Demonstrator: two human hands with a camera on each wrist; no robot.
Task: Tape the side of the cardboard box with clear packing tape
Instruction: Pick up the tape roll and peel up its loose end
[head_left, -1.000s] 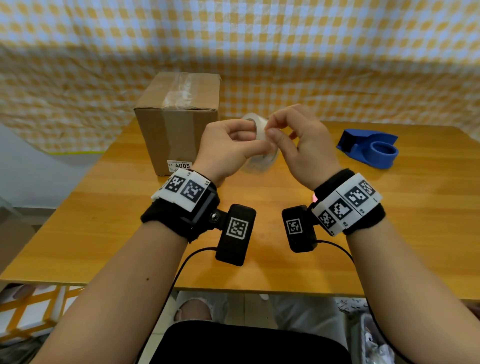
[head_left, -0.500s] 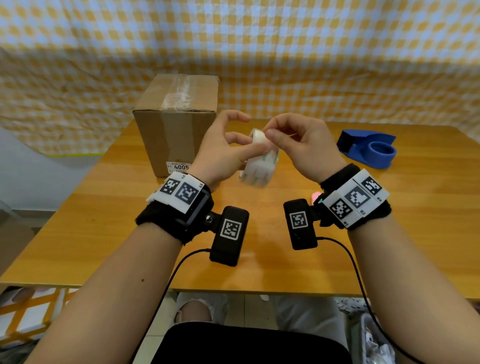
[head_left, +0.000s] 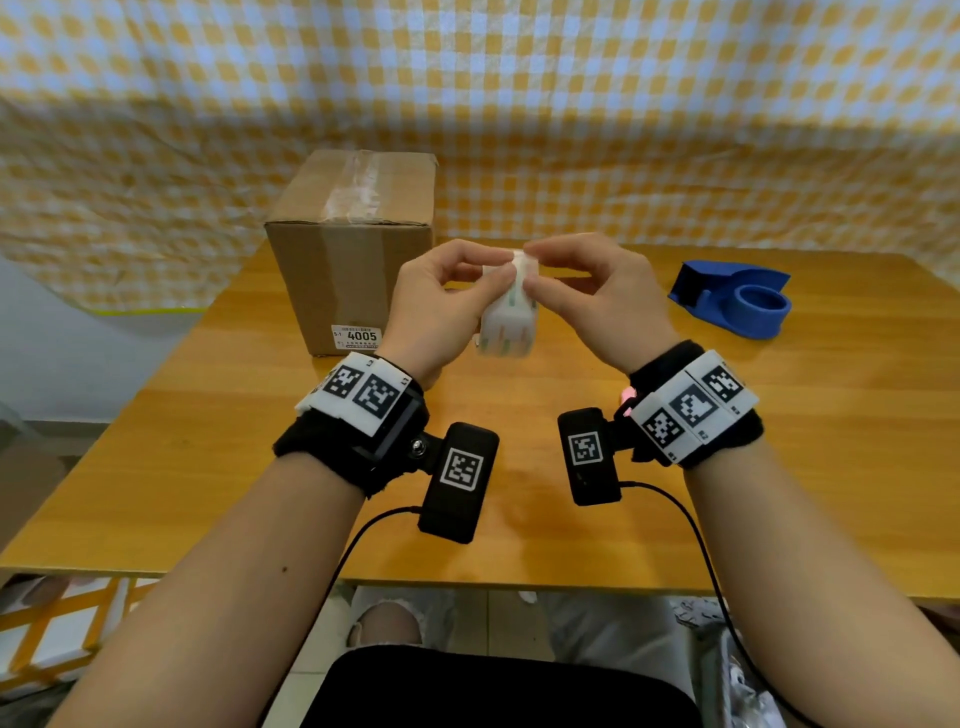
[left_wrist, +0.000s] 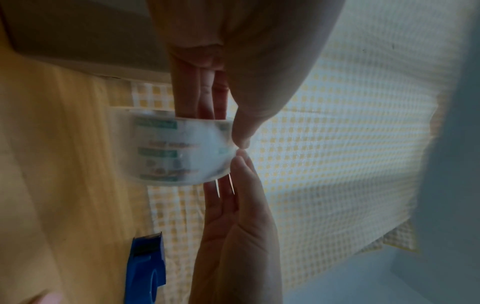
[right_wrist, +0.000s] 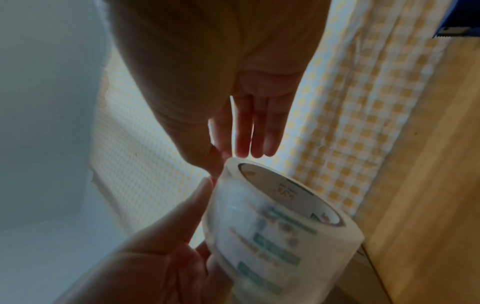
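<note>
Both hands hold the clear packing tape roll (head_left: 508, 317): left hand (head_left: 436, 306) gripping, right hand (head_left: 587, 296) pinching its end; brown cardboard box (head_left: 353, 249) side untaped.

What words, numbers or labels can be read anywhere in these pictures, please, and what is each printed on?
"4005": white sticker low on the cardboard box; its smaller print is too small to read.
Tape roll: green and orange print, too blurred to read.
Wrist bands: square black-and-white codes, no readable words.
</note>
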